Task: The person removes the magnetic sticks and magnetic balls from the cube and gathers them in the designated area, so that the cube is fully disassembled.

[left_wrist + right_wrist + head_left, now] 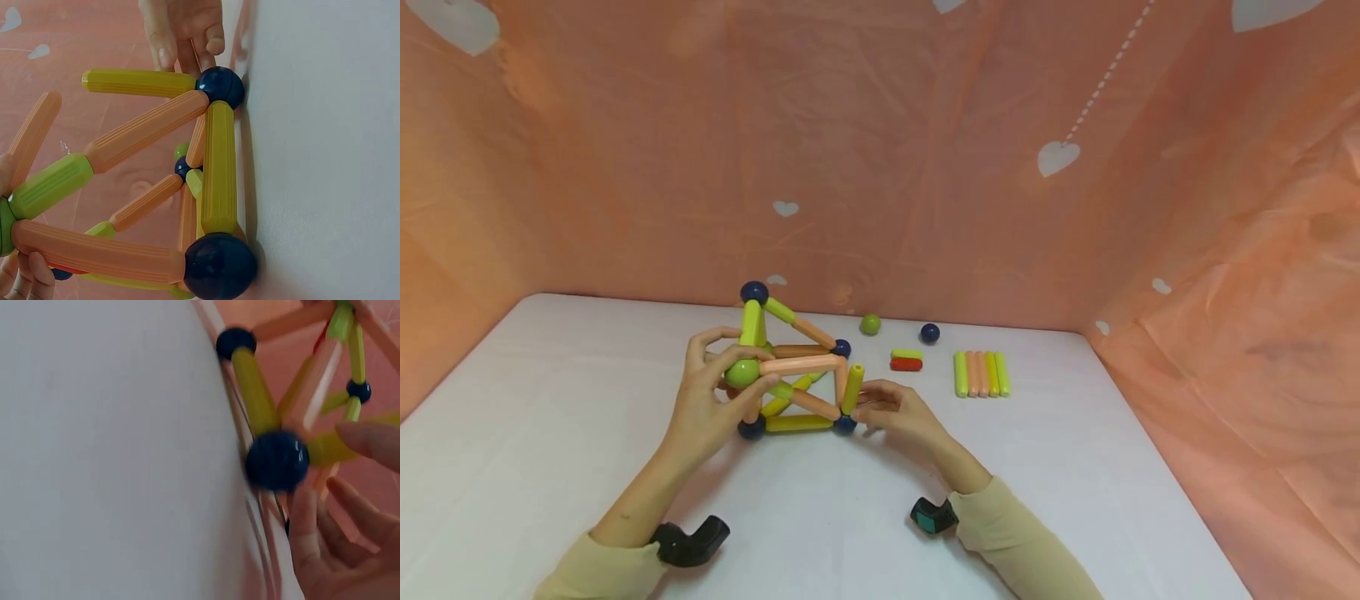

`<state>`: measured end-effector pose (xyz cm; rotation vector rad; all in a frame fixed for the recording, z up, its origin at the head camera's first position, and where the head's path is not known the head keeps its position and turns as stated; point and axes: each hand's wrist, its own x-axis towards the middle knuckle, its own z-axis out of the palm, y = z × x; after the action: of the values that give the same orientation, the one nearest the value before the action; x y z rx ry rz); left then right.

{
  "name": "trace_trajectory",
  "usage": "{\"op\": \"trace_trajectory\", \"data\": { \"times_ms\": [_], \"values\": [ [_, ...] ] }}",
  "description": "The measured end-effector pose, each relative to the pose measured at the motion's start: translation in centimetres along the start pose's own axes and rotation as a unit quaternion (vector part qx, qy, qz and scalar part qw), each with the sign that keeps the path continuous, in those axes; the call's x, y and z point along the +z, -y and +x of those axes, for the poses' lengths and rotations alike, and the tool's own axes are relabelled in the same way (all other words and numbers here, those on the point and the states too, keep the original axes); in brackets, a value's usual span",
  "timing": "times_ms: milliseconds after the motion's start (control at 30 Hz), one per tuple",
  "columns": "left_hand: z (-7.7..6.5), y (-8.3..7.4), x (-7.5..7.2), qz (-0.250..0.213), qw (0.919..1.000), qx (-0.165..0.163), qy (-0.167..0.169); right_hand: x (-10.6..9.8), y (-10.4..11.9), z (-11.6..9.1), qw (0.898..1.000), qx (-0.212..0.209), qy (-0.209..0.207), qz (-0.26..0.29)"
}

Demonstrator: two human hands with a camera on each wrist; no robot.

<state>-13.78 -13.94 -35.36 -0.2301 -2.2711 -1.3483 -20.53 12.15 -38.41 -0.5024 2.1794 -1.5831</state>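
Observation:
A frame of rods and balls in yellow, green, peach and navy stands on the table left of centre in the head view. My left hand [703, 400] grips it around the green ball [743, 372], fingers above and thumb below, beside a peach rod [801, 366]. My right hand [898, 412] is at the frame's near right corner, fingers loosely bent. A navy ball [278, 460] there carries an upright yellow rod [853, 389]. In the right wrist view the thumb overlaps that rod and the fingertips lie close to the ball; whether they touch cannot be told.
Behind the frame lie a loose green ball [870, 324] and a navy ball [930, 333]. A short red rod [906, 365] and a short green rod [907, 354] lie nearby. Several rods [982, 374] form a row to the right. A peach cloth [925, 167] hangs behind the white table [1060, 467].

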Motion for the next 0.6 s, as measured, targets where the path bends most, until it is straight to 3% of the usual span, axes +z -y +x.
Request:
{"op": "trace_trajectory", "data": {
  "times_ms": [100, 367, 600],
  "values": [
    [-0.1, -0.1, 0.0, -0.005, 1.0, 0.0, 0.001, 0.8, 0.3, 0.2, 1.0, 0.001, -0.009, -0.028],
    [-0.2, -0.3, 0.0, -0.006, 1.0, -0.006, 0.0, 2.0, 0.5, 0.5, 0.99, -0.046, -0.055, -0.121],
    [-0.3, -0.4, 0.0, 0.0, 1.0, -0.005, -0.002, 2.1, 0.4, 0.3, 0.988, -0.051, -0.063, -0.129]
  ]
}}
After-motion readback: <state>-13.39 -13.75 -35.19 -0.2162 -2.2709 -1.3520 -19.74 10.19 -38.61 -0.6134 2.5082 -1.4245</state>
